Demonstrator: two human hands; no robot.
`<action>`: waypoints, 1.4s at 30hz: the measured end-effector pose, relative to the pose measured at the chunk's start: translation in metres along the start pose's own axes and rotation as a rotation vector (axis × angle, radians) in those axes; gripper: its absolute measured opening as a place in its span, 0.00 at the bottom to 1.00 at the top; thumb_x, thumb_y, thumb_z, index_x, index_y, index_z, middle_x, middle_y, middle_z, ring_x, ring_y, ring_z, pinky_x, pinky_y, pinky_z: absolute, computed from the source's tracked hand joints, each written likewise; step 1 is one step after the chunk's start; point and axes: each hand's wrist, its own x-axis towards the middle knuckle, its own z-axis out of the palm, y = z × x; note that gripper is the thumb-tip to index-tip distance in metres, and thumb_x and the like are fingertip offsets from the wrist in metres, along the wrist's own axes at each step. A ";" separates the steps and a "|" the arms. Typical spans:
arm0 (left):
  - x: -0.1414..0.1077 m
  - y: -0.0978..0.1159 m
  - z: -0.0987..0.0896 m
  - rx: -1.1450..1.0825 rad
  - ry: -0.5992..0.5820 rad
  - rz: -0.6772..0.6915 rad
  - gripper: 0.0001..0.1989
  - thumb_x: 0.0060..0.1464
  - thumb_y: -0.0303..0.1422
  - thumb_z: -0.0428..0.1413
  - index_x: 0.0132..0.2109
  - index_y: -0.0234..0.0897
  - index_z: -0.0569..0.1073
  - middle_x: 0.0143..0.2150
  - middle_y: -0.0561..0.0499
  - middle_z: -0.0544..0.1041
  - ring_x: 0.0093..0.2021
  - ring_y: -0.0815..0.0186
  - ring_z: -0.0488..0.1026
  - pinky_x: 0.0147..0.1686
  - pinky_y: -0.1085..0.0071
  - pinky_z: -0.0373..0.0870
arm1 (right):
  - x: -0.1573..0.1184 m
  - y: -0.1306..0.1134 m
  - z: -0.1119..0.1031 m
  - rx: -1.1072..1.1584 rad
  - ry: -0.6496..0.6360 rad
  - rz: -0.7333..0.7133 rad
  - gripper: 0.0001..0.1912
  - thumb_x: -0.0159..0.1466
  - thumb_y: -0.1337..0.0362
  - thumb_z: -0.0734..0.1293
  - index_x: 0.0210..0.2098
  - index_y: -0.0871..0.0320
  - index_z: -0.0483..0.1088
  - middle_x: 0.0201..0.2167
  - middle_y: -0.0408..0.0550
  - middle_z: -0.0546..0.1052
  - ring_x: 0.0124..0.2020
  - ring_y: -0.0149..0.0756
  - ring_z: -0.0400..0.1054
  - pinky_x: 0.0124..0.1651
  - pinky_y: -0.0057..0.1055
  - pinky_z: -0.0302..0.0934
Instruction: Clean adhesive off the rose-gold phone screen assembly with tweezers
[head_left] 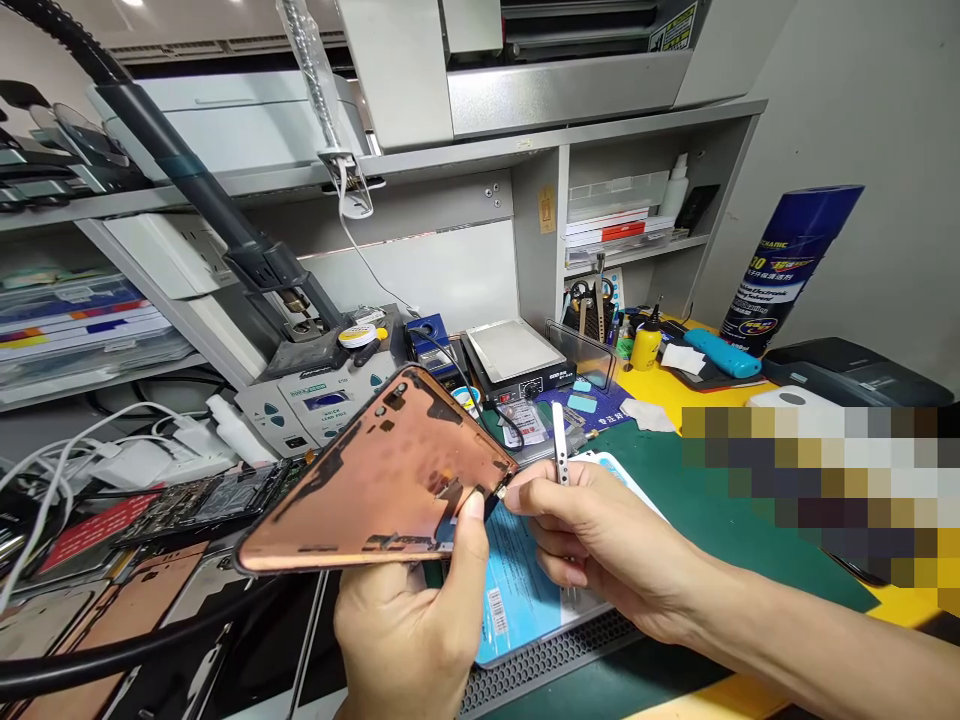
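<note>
My left hand (420,630) is closed on a thin, copper-coloured phone panel (360,480), thumb on its face near the lower right corner. Torn black patches line the panel's edges, and it is held tilted above the bench. Tweezers (560,450) stand up out of my right hand (581,510), which is closed around them; their tips show below the palm. The thumb and forefinger of that hand pinch at the panel's right corner, by a dark strip (495,495). What exactly they pinch is too small to tell.
A blue box (517,600) lies under my hands on a green mat (720,560). Phone parts (150,620) and a black hose (150,645) crowd the left. Behind are a heating plate (517,350), a yellow bottle (646,345) and a spray can (787,260).
</note>
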 end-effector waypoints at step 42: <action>0.010 0.001 0.000 -0.433 -0.127 -0.326 0.05 0.56 0.33 0.64 0.39 0.40 0.83 0.39 0.53 0.85 0.39 0.64 0.81 0.40 0.78 0.77 | -0.002 0.000 0.003 -0.022 0.078 -0.021 0.11 0.54 0.68 0.68 0.24 0.57 0.59 0.17 0.33 0.51 0.20 0.23 0.41 0.20 0.21 0.42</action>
